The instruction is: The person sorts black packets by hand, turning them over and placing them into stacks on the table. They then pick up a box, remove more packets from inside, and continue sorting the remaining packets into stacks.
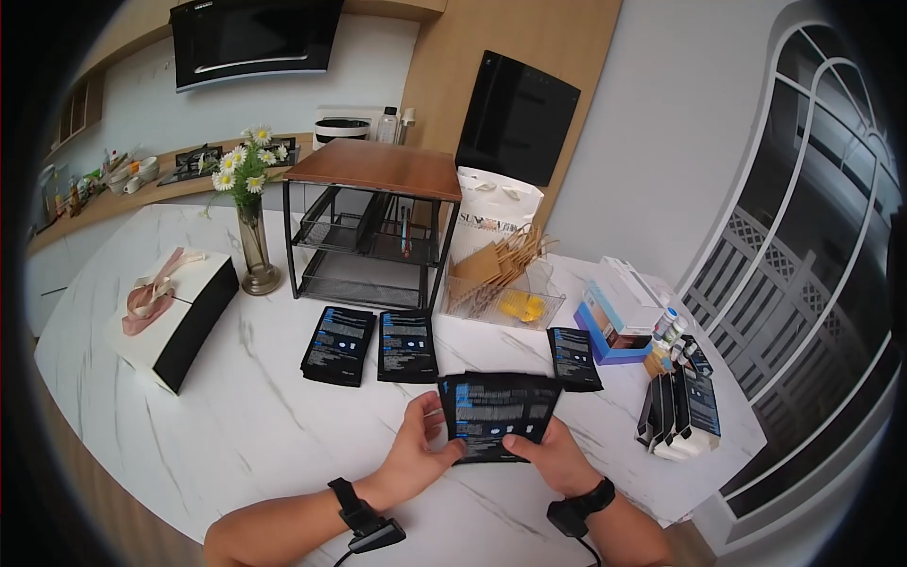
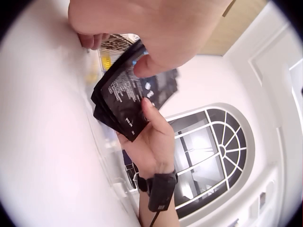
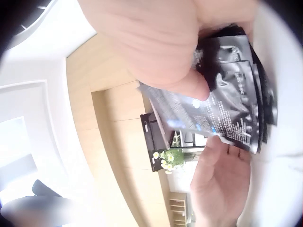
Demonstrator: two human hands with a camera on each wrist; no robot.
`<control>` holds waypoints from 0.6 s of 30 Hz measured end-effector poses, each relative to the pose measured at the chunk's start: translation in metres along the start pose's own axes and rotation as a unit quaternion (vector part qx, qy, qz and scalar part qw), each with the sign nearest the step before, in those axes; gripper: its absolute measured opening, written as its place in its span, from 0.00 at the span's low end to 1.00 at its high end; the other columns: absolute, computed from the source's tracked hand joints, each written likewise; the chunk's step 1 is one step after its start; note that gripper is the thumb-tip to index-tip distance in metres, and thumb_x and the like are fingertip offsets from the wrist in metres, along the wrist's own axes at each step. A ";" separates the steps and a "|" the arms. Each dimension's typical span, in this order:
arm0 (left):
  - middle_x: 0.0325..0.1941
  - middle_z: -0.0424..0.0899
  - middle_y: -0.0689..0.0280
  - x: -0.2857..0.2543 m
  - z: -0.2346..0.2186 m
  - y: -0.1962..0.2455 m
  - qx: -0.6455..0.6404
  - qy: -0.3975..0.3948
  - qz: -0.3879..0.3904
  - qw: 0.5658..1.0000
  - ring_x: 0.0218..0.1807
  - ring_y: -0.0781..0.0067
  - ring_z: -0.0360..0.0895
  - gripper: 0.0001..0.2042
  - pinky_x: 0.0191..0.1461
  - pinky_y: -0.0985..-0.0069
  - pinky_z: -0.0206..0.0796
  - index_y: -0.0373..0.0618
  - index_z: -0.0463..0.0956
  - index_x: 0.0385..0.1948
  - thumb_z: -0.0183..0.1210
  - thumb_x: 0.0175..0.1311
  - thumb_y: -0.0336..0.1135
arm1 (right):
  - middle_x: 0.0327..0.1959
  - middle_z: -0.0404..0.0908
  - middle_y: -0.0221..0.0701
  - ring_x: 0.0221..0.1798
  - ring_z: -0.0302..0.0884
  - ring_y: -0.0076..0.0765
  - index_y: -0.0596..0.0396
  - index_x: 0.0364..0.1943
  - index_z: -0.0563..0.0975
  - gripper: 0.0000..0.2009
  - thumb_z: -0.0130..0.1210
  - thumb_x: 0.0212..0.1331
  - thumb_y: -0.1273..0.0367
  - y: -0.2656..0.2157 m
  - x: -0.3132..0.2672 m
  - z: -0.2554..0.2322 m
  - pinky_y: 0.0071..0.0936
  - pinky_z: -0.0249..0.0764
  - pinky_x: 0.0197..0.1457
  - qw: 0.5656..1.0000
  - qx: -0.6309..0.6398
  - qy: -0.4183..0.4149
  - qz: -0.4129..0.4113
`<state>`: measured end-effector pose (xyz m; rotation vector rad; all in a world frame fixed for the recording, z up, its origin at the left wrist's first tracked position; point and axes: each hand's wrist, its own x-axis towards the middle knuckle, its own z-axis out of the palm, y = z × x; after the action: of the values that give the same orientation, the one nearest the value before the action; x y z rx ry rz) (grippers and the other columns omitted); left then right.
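Left hand (image 1: 408,460) and right hand (image 1: 559,457) grip black packets (image 1: 499,408) before a wire basket (image 1: 465,302) holding a yellow item (image 1: 521,305).

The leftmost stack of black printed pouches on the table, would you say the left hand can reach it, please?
Probably yes: bare marbled tabletop lies between the left hand and the leftmost stack. That hand's grip is on the held pouches, shared with the right hand, so it should probably let go first.
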<state>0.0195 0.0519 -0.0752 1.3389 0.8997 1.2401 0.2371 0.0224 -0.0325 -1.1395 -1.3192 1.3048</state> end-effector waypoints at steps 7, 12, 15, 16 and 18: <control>0.48 0.80 0.62 -0.011 0.008 0.015 0.009 -0.068 0.109 0.992 0.54 0.70 0.77 0.15 0.63 0.72 0.67 0.38 0.71 0.52 0.60 0.64 0.22 | 0.52 0.81 0.27 0.55 0.76 0.23 0.56 0.56 0.75 0.18 0.63 0.63 0.77 -0.014 -0.015 0.021 0.25 0.72 0.61 0.989 -0.095 -0.023 -0.111; 0.56 0.74 0.62 -0.007 0.008 0.017 0.008 -0.113 0.075 0.991 0.58 0.73 0.73 0.24 0.67 0.72 0.62 0.40 0.61 0.61 0.54 0.63 0.15 | 0.54 0.79 0.29 0.57 0.75 0.24 0.58 0.56 0.74 0.19 0.59 0.60 0.80 0.007 -0.005 0.012 0.26 0.71 0.63 0.999 0.007 0.024 -0.049; 0.58 0.71 0.58 -0.004 0.009 0.015 0.015 -0.127 0.076 0.989 0.60 0.70 0.71 0.26 0.67 0.72 0.63 0.39 0.56 0.62 0.55 0.63 0.18 | 0.59 0.77 0.32 0.65 0.70 0.25 0.59 0.60 0.70 0.23 0.56 0.59 0.82 0.021 0.008 0.010 0.30 0.64 0.71 0.989 0.133 0.049 -0.046; 0.59 0.69 0.54 -0.002 0.009 0.012 0.035 -0.140 0.079 0.986 0.62 0.68 0.70 0.28 0.67 0.72 0.63 0.38 0.54 0.63 0.57 0.63 0.20 | 0.59 0.77 0.32 0.65 0.70 0.25 0.59 0.60 0.70 0.23 0.56 0.59 0.82 0.024 0.007 0.015 0.30 0.64 0.71 0.988 0.136 0.051 -0.046; 0.58 0.69 0.58 -0.003 0.010 -0.007 0.022 -0.122 0.060 0.990 0.60 0.72 0.69 0.27 0.64 0.74 0.64 0.41 0.53 0.63 0.53 0.64 0.17 | 0.54 0.75 0.31 0.58 0.70 0.26 0.60 0.60 0.67 0.23 0.56 0.61 0.80 0.028 0.004 0.029 0.26 0.66 0.63 0.990 0.088 0.042 -0.104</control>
<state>0.0297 0.0480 -0.0816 1.5614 0.6852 1.1222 0.2081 0.0229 -0.0604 -0.9002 -1.2006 1.1825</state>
